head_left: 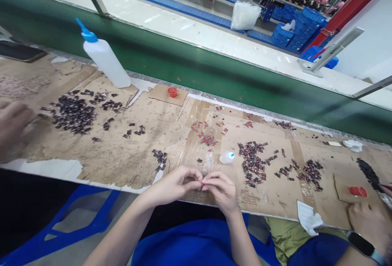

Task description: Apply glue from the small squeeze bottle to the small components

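Left hand: your thumb and forefinger were pinched on a small red piece, meeting it from the left.
Right hand: your fingertips were pressed on the same piece from the right, almost touching those of the left.
Small red piece: it sat between both sets of fingertips, over the near edge of the table; they hid most of it, so its shape could not be made out.
Cardboard: it covered the tabletop beyond your grip and to both sides.
Dark piece: it lay alone, near and straight beyond your fingertips.
Red pieces: they lay loosely heaped farther out behind it.
Small bottle: it was near your grip, beyond and to the right.
Red-and-dark pieces: they were piled to the right of that bottle.
Dark cluster: it lay beyond your left wrist.
Dark heap: it spread well to the left.
Large white bottle: it was far out to the left, blue-capped.
Red dish: it lay well beyond your grip, slightly left.
Co-worker's hand: it was well to your right, near a red cup.
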Action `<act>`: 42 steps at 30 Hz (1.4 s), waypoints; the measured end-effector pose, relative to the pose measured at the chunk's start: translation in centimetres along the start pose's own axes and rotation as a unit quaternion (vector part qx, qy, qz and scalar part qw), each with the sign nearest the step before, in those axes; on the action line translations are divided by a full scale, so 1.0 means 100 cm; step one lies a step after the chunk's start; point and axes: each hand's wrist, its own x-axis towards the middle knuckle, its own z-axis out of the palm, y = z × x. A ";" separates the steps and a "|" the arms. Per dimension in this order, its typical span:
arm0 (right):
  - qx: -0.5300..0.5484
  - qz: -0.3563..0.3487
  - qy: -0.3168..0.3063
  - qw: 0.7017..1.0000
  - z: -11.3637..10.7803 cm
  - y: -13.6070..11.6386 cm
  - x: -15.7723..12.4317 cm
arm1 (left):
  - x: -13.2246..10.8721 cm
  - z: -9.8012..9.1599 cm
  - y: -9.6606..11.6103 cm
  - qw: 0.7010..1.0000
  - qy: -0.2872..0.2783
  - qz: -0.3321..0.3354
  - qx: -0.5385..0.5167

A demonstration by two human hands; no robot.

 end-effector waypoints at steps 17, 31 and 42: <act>0.005 0.274 0.253 0.928 0.013 -0.003 -0.006 | 0.024 0.010 -0.044 0.836 0.324 0.075 0.436; 0.062 0.286 0.240 0.925 0.027 -0.011 0.006 | 0.014 0.017 -0.029 0.894 0.302 0.225 0.242; 0.054 0.284 0.241 0.926 0.033 -0.015 0.007 | 0.007 0.027 -0.020 0.884 0.324 0.237 0.241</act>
